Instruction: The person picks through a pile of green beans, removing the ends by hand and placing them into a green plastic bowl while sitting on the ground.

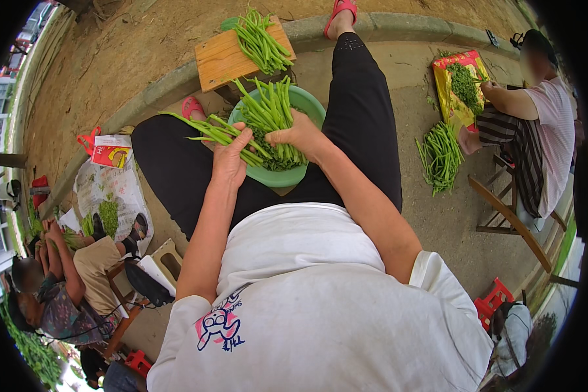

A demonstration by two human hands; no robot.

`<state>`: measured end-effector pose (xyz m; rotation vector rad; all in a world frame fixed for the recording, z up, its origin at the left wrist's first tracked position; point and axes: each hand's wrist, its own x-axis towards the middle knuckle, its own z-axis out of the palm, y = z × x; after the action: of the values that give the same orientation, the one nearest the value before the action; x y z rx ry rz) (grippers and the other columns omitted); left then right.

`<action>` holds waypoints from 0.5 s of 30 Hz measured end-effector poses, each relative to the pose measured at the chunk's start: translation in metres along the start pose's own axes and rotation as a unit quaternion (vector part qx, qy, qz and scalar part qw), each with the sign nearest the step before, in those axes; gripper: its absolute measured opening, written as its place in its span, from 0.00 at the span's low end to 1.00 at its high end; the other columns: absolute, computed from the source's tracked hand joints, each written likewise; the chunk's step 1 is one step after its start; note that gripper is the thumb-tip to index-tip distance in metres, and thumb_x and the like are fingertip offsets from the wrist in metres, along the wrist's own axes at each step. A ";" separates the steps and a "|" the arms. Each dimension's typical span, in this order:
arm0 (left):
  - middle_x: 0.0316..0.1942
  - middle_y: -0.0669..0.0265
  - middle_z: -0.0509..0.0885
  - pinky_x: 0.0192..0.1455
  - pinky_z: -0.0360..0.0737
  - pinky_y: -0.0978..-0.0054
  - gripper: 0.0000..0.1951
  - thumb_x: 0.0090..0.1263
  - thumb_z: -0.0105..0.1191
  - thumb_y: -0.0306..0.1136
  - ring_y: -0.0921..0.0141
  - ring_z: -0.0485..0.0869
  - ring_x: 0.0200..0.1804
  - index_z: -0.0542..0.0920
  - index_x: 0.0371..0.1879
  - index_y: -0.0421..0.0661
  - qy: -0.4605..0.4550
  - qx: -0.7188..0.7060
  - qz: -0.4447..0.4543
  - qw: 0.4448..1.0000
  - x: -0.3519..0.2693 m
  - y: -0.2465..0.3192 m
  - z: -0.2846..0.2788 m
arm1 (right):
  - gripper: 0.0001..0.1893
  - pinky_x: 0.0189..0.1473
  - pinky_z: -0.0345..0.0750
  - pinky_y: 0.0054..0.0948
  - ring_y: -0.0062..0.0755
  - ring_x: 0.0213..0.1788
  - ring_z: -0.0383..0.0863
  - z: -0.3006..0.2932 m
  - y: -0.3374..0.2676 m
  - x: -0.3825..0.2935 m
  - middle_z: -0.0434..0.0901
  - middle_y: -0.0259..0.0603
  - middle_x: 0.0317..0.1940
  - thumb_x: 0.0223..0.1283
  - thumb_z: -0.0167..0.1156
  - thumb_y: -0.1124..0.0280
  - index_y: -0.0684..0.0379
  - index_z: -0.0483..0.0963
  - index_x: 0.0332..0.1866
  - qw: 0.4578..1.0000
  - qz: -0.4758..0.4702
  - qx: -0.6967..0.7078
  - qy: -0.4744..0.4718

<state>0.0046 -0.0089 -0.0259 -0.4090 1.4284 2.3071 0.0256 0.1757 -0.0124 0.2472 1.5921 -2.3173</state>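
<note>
My left hand (232, 158) grips a small bunch of long green stems (210, 131), which point out to the left. In my right hand (296, 134) is a thicker bunch of green stems (269, 105), its pale cut ends pointing away from me. Both hands are over a light green plastic basin (314, 105) between my knees. Dark leafy greens (274, 159) lie in the basin under the bunches. Beyond it, another pile of stems (259, 41) rests on a wooden stool (220, 59).
At right, a seated person (544, 108) handles greens over a red and yellow bag (443, 83); stems (441, 157) lie on the pavement. At left, another seated person (73, 289) holds greens beside a white sheet (90, 183). A stone curb (406, 27) crosses beyond the stool.
</note>
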 end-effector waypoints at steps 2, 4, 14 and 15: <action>0.36 0.66 0.79 0.36 0.74 0.73 0.13 0.60 0.63 0.25 0.71 0.78 0.38 0.76 0.41 0.45 0.003 -0.004 0.017 1.000 0.000 -0.001 0.002 | 0.26 0.47 0.76 0.27 0.27 0.40 0.78 0.002 0.005 0.001 0.79 0.39 0.42 0.45 0.70 0.78 0.65 0.70 0.53 0.999 -0.031 -0.004 -0.001; 0.36 0.66 0.79 0.35 0.74 0.73 0.13 0.60 0.64 0.26 0.71 0.78 0.37 0.76 0.41 0.45 -0.001 0.001 0.024 1.000 0.001 -0.002 0.002 | 0.29 0.51 0.74 0.27 0.28 0.45 0.77 0.002 0.008 0.002 0.78 0.39 0.45 0.44 0.71 0.77 0.65 0.69 0.55 0.998 -0.054 -0.022 -0.007; 0.38 0.65 0.79 0.36 0.76 0.75 0.16 0.60 0.63 0.25 0.72 0.78 0.37 0.76 0.47 0.40 -0.029 -0.006 0.027 0.999 -0.001 0.002 0.013 | 0.28 0.51 0.74 0.27 0.30 0.45 0.78 0.001 0.009 0.004 0.79 0.42 0.45 0.42 0.66 0.81 0.68 0.69 0.54 0.998 -0.031 -0.045 0.040; 0.38 0.64 0.79 0.36 0.76 0.75 0.16 0.60 0.62 0.25 0.72 0.78 0.38 0.76 0.47 0.39 -0.032 0.005 0.032 0.999 -0.002 0.002 0.013 | 0.27 0.51 0.75 0.27 0.30 0.45 0.78 0.002 0.005 0.003 0.79 0.41 0.45 0.43 0.65 0.81 0.67 0.70 0.54 0.998 -0.022 -0.039 0.047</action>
<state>0.0049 0.0011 -0.0176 -0.2893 1.4403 2.3403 0.0249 0.1719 -0.0175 0.3108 1.7448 -2.3013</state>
